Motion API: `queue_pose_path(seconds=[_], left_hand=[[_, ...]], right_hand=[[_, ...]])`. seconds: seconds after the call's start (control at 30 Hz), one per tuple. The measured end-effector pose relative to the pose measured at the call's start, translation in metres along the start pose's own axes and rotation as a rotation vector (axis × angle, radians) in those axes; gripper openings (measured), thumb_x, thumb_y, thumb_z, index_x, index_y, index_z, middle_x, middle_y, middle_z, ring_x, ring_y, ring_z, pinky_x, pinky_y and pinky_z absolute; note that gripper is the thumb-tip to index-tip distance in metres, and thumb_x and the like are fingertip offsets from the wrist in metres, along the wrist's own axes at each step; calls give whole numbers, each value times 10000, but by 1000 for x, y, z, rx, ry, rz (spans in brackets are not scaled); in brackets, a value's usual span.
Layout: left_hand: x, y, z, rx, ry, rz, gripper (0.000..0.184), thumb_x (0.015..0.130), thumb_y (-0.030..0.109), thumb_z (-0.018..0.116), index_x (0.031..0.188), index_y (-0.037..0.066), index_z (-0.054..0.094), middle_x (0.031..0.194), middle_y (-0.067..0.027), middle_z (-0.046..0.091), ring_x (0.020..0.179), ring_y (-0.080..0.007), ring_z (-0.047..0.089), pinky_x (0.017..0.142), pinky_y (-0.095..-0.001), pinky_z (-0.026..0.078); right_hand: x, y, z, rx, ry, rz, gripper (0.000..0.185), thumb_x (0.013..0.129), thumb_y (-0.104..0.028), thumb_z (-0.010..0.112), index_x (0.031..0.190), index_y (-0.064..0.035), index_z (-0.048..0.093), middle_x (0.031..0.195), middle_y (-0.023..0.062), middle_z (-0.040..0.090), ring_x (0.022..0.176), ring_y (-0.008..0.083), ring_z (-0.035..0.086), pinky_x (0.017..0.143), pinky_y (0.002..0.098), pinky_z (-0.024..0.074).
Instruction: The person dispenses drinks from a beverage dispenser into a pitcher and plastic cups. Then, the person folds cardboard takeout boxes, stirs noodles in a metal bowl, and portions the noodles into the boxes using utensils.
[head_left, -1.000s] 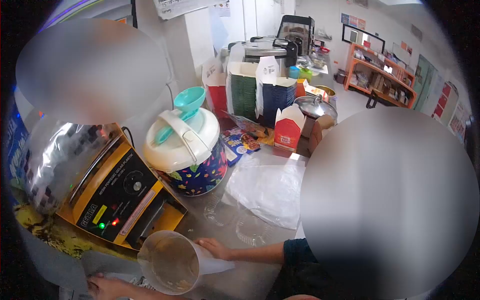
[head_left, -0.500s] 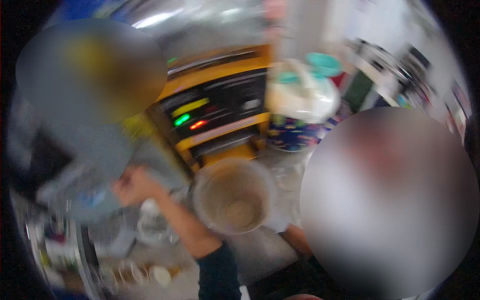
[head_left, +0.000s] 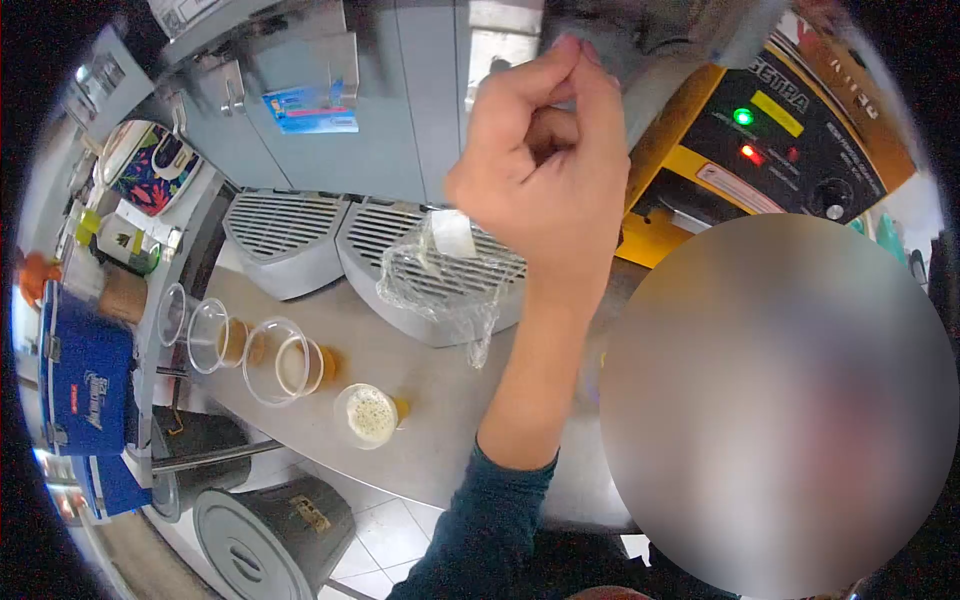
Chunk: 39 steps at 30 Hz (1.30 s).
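Observation:
My left hand (head_left: 550,160) is raised in front of a grey dispenser (head_left: 370,120), its thumb and fingertips pinched together; whether anything is between them is too small to tell. Below it, crumpled clear plastic (head_left: 440,275) lies on the dispenser's slatted drip tray (head_left: 375,235). My right hand is not visible; a large blurred patch covers the right side. On the steel counter stand several clear plastic cups (head_left: 275,362) with brownish drink low in them, and one cup with a pale speckled top (head_left: 371,415).
The yellow and black sealing machine (head_left: 720,180) stands at the upper right with green and red lights. A lidded grey bin (head_left: 270,540) is on the tiled floor. At the left are a blue box (head_left: 90,375), a bottle (head_left: 125,240) and a patterned container (head_left: 150,168).
The view has swung left, bringing the cups and dispenser into clear sight. The large translucent jug beside my right hand has left view. My left hand is now higher, with fingers pinched.

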<state>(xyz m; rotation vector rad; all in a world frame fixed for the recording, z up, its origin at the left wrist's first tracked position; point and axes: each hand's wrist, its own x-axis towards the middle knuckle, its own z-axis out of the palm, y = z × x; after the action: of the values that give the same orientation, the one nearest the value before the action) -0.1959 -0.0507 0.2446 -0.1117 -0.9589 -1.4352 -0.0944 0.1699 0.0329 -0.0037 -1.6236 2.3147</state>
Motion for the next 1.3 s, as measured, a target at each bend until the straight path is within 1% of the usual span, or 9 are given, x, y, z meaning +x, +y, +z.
queue_pose_path(seconds=[0.1,0.2,0.3,0.4,0.8,0.9,1.07,1.23,1.3], left_hand=[[1,18,-11,-90,56,-217,131,714,29,613,803,-34,541,602,-133,580,356,-65,442,305,-151,286],[-1,23,-31,-57,17,-294,139,736,-6,588,855,-31,520,628,-84,569,492,-72,540,341,-157,359],[-4,22,-38,-49,14,-317,150,741,2,587,864,-30,508,623,-77,565,513,-70,546,344,-157,368],[-7,19,-37,-16,36,-247,156,729,78,621,820,-15,534,583,-121,570,323,-50,389,286,-156,228],[-2,28,-41,-53,56,-260,142,734,58,607,836,-5,532,586,-103,560,339,-52,402,280,-156,234],[-1,36,-47,-201,-13,-255,161,746,-2,579,873,-25,484,642,-77,561,518,-75,545,340,-152,371],[-7,72,-40,-202,-12,-274,179,731,-43,564,898,-26,500,678,-74,584,515,-65,536,399,-151,403],[-34,138,-76,346,-449,17,116,690,6,604,797,33,568,657,-56,600,457,-80,514,377,-198,385],[-58,157,-104,270,-657,-85,126,657,23,633,774,46,594,671,-71,606,459,-119,531,399,-239,407]], right_hand=[[-2,3,-2,7,-7,-7,461,878,-357,267,1082,13,453,1065,125,497,1001,231,456,864,354,345],[-5,3,-2,15,-4,-12,461,878,-357,267,1087,12,449,1072,126,493,1004,234,455,864,357,346],[-6,4,-3,27,-2,-16,461,877,-356,267,1091,10,445,1078,126,489,1006,236,454,864,360,346],[-8,6,-4,36,7,-20,461,876,-356,267,1096,9,441,1085,126,485,1008,238,453,865,363,346],[-8,5,-7,55,26,-29,461,872,-355,267,1113,4,425,1112,127,469,1017,247,448,866,375,346],[-7,5,-7,64,22,-21,461,871,-355,267,1118,2,421,1118,127,465,1020,249,447,866,378,346],[1,2,-6,86,15,-11,462,869,-355,266,1125,0,414,1130,128,458,1024,253,445,867,384,346],[10,-16,-4,140,31,-26,463,867,-354,266,1133,-2,407,1141,128,452,1027,256,443,867,389,346],[15,-36,-4,187,50,-44,464,867,-354,266,1136,-3,405,1145,128,449,1029,258,442,868,391,347]])
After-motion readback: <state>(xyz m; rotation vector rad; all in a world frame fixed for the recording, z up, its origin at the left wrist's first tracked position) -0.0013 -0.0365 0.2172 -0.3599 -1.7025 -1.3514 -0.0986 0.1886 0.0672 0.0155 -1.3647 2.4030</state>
